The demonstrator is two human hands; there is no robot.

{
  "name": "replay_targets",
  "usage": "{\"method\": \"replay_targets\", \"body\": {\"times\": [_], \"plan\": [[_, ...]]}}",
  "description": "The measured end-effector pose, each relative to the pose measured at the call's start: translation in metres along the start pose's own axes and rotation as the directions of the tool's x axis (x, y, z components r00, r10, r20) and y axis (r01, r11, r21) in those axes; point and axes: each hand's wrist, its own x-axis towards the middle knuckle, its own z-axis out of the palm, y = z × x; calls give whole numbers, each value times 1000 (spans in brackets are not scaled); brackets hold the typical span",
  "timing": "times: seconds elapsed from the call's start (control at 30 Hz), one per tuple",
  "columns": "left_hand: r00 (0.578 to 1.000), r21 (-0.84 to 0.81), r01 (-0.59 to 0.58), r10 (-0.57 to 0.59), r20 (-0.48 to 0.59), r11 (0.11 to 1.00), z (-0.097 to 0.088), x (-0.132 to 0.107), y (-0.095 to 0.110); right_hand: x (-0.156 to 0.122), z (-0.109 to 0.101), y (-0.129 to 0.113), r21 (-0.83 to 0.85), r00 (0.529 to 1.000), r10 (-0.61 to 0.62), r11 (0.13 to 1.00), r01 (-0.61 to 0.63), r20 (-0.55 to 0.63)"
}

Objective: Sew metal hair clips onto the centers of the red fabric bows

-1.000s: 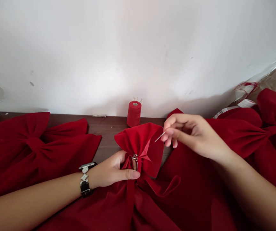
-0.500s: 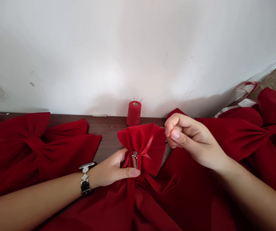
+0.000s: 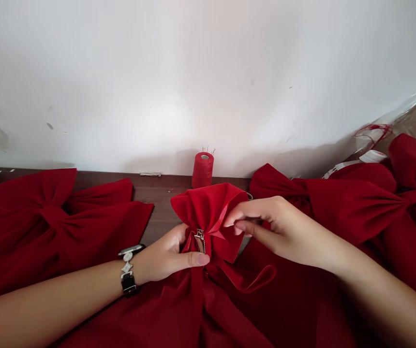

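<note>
Pinching its fingers together, our right hand (image 3: 284,232) grips the upper fold of a red velvet bow (image 3: 208,208), while our left hand (image 3: 164,256) clamps the gathered middle, thumb just beside a metal clip (image 3: 200,240). Behind, on a wooden table (image 3: 157,212), stands a red thread cone (image 3: 203,170), with more bows (image 3: 48,217) on either side.

Left arm (image 3: 48,304) lying low, left hand (image 3: 164,256) curled with thumb (image 3: 197,260) out flat, right arm (image 3: 385,295) reaching across, right hand (image 3: 284,232) bent, fingertips (image 3: 244,224) pinched close together
</note>
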Motion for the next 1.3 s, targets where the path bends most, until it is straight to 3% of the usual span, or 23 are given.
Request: {"method": "replay_targets", "body": {"times": [0.1,0.27,0.6,0.87,1.1,1.3], "plan": [[999,38,-33,33,19,999,1,1,2,4,8,1,46,999,34,998,-34,2],[988,46,-67,60,143,997,1,4,5,9,20,8,134,999,30,991,-26,-32],[995,105,-39,28,97,994,-1,2,3,12,22,13,-86,991,-114,990,108,-70],[992,58,-71,65,107,996,0,3,4,9,20,16,157,997,-17,987,28,-71],[995,89,-43,34,98,995,-2,2,1,11,23,17,-18,980,-123,992,122,-156],[987,62,-5,-5,159,998,-1,3,2,12,30,22,-75,948,-238,971,227,-210]]}}
